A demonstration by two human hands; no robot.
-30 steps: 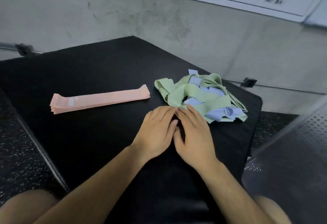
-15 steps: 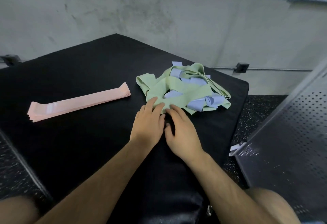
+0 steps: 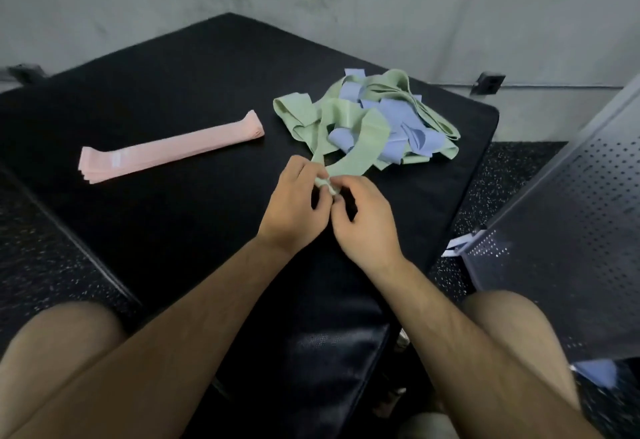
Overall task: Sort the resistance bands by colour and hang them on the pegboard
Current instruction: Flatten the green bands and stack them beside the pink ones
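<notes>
Both hands pinch the near end of one green band (image 3: 349, 161).
Fingers (image 3: 306, 173) of the left hand (image 3: 294, 203) and right hand (image 3: 367, 220) curl round it. It looks thin, light, stretchy and prone to snagging, so a free end is the best hold. It trails into the green-and-blue heap (image 3: 381, 120) on the tabletop (image 3: 173, 92). The pink bands (image 3: 166, 147) lie stacked apart, their white label (image 3: 116, 158) unreadable. The pegboard (image 3: 571, 230) stands to the right.

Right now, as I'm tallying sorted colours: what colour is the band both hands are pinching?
Pale green band, best seen in the head view.
</notes>
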